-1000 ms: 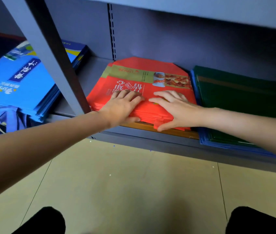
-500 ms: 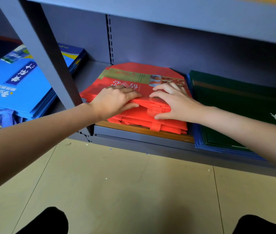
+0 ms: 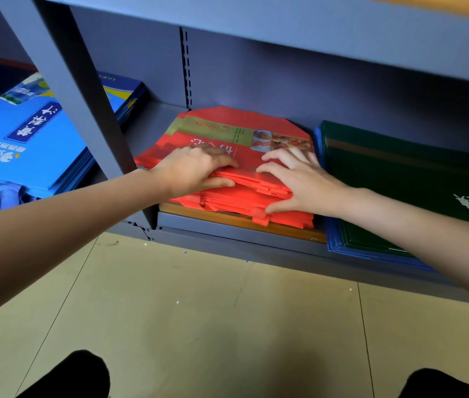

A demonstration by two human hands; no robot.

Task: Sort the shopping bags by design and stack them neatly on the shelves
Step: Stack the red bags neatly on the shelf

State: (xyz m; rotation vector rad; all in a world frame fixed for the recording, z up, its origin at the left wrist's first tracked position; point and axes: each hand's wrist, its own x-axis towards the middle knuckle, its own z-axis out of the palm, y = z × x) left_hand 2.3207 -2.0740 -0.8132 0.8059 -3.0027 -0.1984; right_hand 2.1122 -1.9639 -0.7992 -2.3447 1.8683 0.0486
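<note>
Head view shows us at the lowest shelf (image 3: pixel 239 229), both hands on the red bags (image 3: pixel 222 139) in the middle of the frame. Our left hand (image 3: pixel 196 173) grips the upper sheets of the stack at its near edge, fingers lying on top and thumb tucked under a few layers. Our right hand (image 3: pixel 296 182) lies spread over the top, fingers nearly straight, with the thumb pressed against the front edge lower down; it pins the stack rather than pinching it.

What could go wrong, as we judge it: the near edges are fanned and uneven, and loose handle tabs poke out at the front. If we lift or push the top sheets while the lower ones sit crooked, the stack may splay further or slip off the front lip. The thin, slick sheets will likely slide on each other, so uneven pressure from one hand could skew the pile towards the green bags (image 3: pixel 405 179), which lie just beside it at the right.

The red bags are flat, folded, bright red, with a gold-green band and a food picture near the back edge and white characters under our fingers. They rest on a brown board, back corners near the rear wall. Blue bags (image 3: pixel 23 145) lie at the left of the frame, beyond the upright post (image 3: pixel 84 93).
</note>
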